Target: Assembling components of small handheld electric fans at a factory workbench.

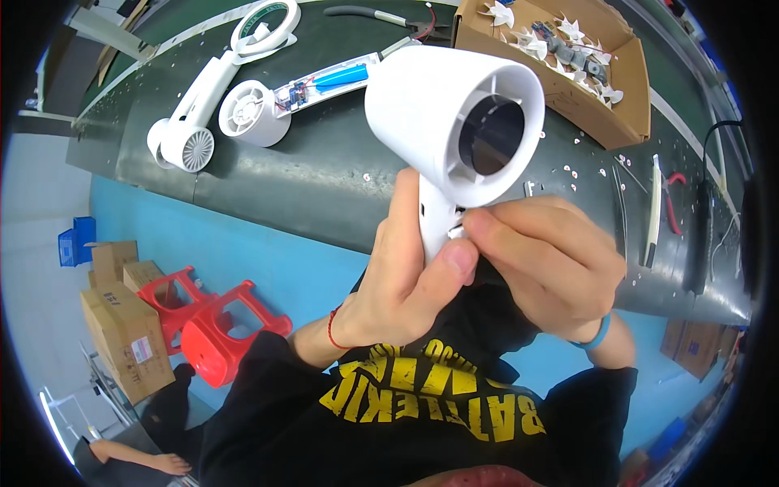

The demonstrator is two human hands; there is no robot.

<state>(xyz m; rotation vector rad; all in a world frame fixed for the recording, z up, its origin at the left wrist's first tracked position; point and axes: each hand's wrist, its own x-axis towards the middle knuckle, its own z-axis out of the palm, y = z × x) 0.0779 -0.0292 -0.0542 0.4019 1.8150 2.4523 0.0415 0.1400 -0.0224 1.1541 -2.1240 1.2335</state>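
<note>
Close in front of me is a white handheld fan housing point(410, 105), its wide round head tilted and its dark inner disc showing. My left hand point(389, 284) is wrapped round its short handle from the left, the thumb across the near side. My right hand point(552, 260) pinches a small white piece point(457, 232) at the handle's neck, beside a small dark opening. The fingers partly hide that piece. Behind lies an opened fan point(253, 112) with a blue battery point(341, 77) and a circuit board point(294, 96) in its handle.
On the dark green bench, more white fan parts point(191, 122), a tape roll point(266, 28) and pliers point(365, 14) lie far left. A cardboard box point(600, 122) holds white fan blades. Red-handled pliers point(673, 203) lie right. Red stools point(215, 341) and another person's hand point(170, 464) are lower left.
</note>
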